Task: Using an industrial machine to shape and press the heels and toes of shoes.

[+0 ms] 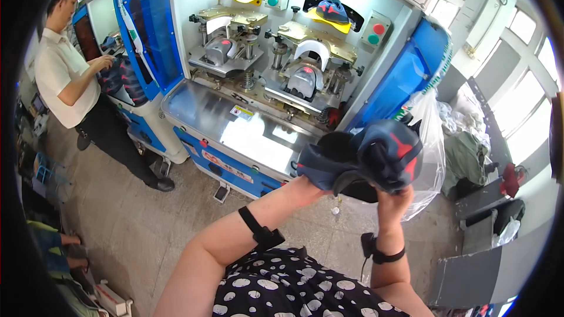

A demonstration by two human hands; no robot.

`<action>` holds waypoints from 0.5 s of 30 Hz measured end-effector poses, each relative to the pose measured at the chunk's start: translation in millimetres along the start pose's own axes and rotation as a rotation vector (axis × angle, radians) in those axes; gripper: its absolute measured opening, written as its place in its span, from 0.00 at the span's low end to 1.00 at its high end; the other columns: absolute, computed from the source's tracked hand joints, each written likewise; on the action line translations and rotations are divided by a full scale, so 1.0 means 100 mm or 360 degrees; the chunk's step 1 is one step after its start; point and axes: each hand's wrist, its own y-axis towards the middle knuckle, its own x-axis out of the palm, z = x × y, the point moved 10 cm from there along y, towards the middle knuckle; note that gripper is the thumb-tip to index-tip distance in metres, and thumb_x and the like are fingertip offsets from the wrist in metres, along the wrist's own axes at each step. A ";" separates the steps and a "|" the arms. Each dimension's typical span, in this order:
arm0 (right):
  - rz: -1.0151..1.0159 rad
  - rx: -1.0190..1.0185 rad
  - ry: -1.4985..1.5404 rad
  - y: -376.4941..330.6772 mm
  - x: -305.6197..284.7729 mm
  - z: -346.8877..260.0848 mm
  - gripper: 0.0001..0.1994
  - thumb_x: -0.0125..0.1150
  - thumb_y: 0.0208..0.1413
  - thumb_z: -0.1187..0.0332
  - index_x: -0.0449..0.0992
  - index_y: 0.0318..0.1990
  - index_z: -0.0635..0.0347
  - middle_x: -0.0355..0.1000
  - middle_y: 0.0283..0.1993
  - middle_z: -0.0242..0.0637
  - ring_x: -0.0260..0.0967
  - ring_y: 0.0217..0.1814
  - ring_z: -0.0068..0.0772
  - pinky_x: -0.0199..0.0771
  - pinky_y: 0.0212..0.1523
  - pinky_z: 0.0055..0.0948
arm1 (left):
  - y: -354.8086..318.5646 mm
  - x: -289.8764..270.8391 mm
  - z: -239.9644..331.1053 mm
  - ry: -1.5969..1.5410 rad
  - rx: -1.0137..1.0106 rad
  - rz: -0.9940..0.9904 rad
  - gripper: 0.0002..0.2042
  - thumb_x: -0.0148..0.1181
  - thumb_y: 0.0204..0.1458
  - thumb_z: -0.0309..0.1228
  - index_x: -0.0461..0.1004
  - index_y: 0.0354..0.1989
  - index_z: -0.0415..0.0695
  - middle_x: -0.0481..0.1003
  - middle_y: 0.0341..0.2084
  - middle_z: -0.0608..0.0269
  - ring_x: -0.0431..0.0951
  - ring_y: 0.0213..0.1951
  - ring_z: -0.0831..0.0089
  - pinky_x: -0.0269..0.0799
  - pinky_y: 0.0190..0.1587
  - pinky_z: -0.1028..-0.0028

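Head: caps (385, 151) near clear bag (433, 164)

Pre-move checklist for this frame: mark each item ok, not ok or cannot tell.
1. Left hand on left shoe upper: ok.
2. Right hand supporting right shoe upper: ok.
3. Finger placement: cannot tell; the uppers hide most fingers.
4. Right metal form in view: ok, below the white arch.
5. Yellow pad unoccupied: not ok; a blue-and-red piece rests on it.
6. Plastic bag apart from uppers: cannot tell; they overlap in view.
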 end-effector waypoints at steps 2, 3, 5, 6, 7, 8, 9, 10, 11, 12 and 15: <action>0.0004 0.0019 -0.0075 -0.23 0.30 -0.18 0.14 0.75 0.43 0.75 0.79 0.38 0.65 0.78 0.38 0.30 0.72 0.40 0.20 0.71 0.44 0.23 | -0.26 -0.26 0.03 -0.0405 -0.0121 0.0095 0.19 0.60 0.56 0.28 0.68 0.57 0.45 0.71 0.55 0.61 0.71 0.55 0.72 0.69 0.56 0.71; -0.0026 0.0061 -0.0088 -0.34 0.44 -0.26 0.13 0.75 0.42 0.76 0.79 0.38 0.65 0.78 0.37 0.30 0.72 0.40 0.21 0.71 0.45 0.23 | -0.43 -0.43 0.08 -0.0247 -0.0062 0.0152 0.19 0.60 0.55 0.28 0.69 0.56 0.45 0.72 0.53 0.61 0.72 0.53 0.71 0.69 0.56 0.71; -0.0038 0.0135 -0.0104 -0.55 0.75 -0.40 0.13 0.75 0.42 0.76 0.79 0.37 0.65 0.78 0.37 0.30 0.72 0.40 0.21 0.71 0.45 0.23 | -0.80 -0.61 -0.01 0.0197 -0.0171 0.0079 0.17 0.61 0.54 0.27 0.72 0.53 0.45 0.75 0.50 0.59 0.75 0.50 0.70 0.71 0.54 0.70; -0.0144 0.0223 -0.0078 -0.64 0.97 -0.41 0.14 0.72 0.42 0.78 0.78 0.39 0.65 0.78 0.38 0.32 0.72 0.41 0.23 0.71 0.46 0.24 | -1.06 -0.71 -0.23 -0.0597 -0.0439 0.0256 0.18 0.63 0.54 0.28 0.72 0.54 0.46 0.75 0.50 0.59 0.75 0.50 0.69 0.71 0.54 0.70; -0.0248 0.0308 -0.0050 -0.75 1.18 -0.42 0.16 0.70 0.42 0.81 0.78 0.41 0.65 0.78 0.39 0.34 0.73 0.42 0.24 0.70 0.46 0.26 | -1.24 -0.77 -0.36 -0.0896 -0.0533 0.0214 0.20 0.63 0.55 0.32 0.70 0.56 0.47 0.74 0.51 0.58 0.74 0.51 0.69 0.71 0.55 0.68; -0.0228 0.0357 -0.0008 -0.84 1.35 -0.41 0.18 0.73 0.41 0.80 0.77 0.43 0.66 0.77 0.41 0.34 0.73 0.43 0.25 0.71 0.47 0.27 | -1.40 -0.84 -0.43 -0.0946 -0.0535 0.0119 0.22 0.62 0.55 0.36 0.69 0.59 0.48 0.73 0.53 0.58 0.74 0.52 0.68 0.70 0.56 0.65; -0.0227 0.0552 0.0154 -0.93 1.57 -0.27 0.20 0.73 0.43 0.77 0.75 0.45 0.67 0.77 0.42 0.36 0.73 0.44 0.25 0.72 0.47 0.26 | -1.59 -0.96 -0.48 -0.0961 -0.0533 0.0126 0.22 0.62 0.55 0.36 0.69 0.59 0.48 0.73 0.53 0.58 0.74 0.52 0.68 0.70 0.56 0.65; -0.0243 0.0795 0.0270 -1.02 1.79 -0.09 0.20 0.72 0.46 0.76 0.73 0.47 0.67 0.76 0.43 0.38 0.73 0.45 0.26 0.73 0.47 0.26 | -1.89 -0.97 -0.75 -0.1378 -0.0986 0.0248 0.24 0.57 0.58 0.42 0.67 0.61 0.48 0.73 0.54 0.57 0.73 0.54 0.66 0.70 0.55 0.60; -0.0248 0.1033 0.0339 -1.11 1.98 0.11 0.20 0.71 0.48 0.75 0.71 0.49 0.67 0.76 0.43 0.39 0.73 0.46 0.26 0.73 0.47 0.25 | -2.24 -0.91 -0.95 -0.1745 -0.1513 0.0369 0.26 0.53 0.60 0.49 0.64 0.63 0.49 0.72 0.55 0.56 0.73 0.55 0.64 0.69 0.55 0.55; -0.0205 0.1141 0.0539 -1.16 2.19 0.24 0.20 0.70 0.50 0.74 0.70 0.49 0.67 0.76 0.44 0.40 0.73 0.45 0.27 0.74 0.46 0.25 | -2.33 -1.02 -0.95 -0.1787 -0.1467 0.0360 0.26 0.53 0.60 0.49 0.64 0.63 0.49 0.72 0.55 0.56 0.73 0.55 0.64 0.69 0.55 0.55; -0.0183 0.1387 0.0740 -1.25 2.72 0.57 0.19 0.68 0.53 0.71 0.68 0.49 0.67 0.74 0.44 0.40 0.73 0.43 0.28 0.75 0.44 0.26 | -2.72 -1.29 -1.11 -0.1767 -0.1946 0.0524 0.35 0.42 0.57 0.62 0.60 0.66 0.49 0.70 0.57 0.51 0.70 0.58 0.54 0.64 0.57 0.44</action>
